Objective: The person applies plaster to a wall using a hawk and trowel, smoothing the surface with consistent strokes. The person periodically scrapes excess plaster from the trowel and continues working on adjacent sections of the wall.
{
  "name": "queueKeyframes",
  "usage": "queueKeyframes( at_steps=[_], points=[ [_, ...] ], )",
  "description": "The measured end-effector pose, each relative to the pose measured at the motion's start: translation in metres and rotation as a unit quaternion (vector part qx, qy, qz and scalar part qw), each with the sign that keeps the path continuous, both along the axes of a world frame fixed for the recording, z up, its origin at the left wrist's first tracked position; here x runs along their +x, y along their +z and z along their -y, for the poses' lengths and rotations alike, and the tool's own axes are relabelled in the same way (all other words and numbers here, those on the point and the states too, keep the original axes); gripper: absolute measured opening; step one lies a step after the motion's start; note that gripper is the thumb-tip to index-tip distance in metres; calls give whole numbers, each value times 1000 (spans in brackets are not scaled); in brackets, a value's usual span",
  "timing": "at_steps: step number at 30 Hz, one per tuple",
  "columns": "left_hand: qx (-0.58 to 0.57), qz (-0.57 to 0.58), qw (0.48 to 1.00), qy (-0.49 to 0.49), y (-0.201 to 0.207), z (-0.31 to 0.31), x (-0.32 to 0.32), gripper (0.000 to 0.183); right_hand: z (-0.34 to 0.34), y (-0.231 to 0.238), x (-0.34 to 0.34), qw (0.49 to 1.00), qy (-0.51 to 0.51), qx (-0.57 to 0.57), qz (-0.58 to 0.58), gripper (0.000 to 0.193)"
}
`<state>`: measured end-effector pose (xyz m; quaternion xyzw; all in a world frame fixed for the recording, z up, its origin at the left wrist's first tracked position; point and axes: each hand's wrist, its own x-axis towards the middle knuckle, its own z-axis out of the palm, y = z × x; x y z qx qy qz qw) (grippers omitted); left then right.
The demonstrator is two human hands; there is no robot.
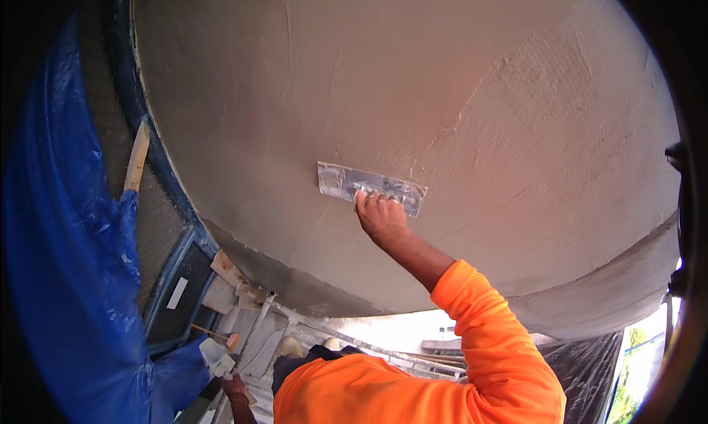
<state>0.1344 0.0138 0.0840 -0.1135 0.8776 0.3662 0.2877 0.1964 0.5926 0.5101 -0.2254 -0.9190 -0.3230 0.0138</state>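
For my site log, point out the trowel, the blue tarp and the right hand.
Trowel [371,181]: head view, on the blade, just above the fingers.
Blue tarp [70,232]: head view, mid-sheet.
Right hand [383,217]: head view, back of the hand.

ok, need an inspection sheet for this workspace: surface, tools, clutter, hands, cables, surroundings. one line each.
Surface: grey-brown plaster, smoother at left, rougher toward upper right.
Tools: rectangular trowel, smeared, against the plaster; whitish smeared tool low at left.
Clutter: wooden strip by the blue tarp; thin-handled brush-like item near the whitish tool.
Hands: right hand has its fingers closed round the trowel's handle; left hand beside the whitish tool, grip unclear.
Cables: nothing seen that is clearly a cable.
Surroundings: dark plastic sheet and bright daylight at lower right.
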Motion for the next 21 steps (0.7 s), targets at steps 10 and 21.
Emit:
queueKeyframes(
  at_steps=[10, 21],
  points=[
    [36, 3, 996, 78, -9, 63, 18, 67, 5, -182, 49, 951, -97, -275, 100, 24],
    [69, 123, 970, 198, 47, 56, 54, 37, 81, -144, 126, 853, -3, -486, -191, 43]
  ],
)
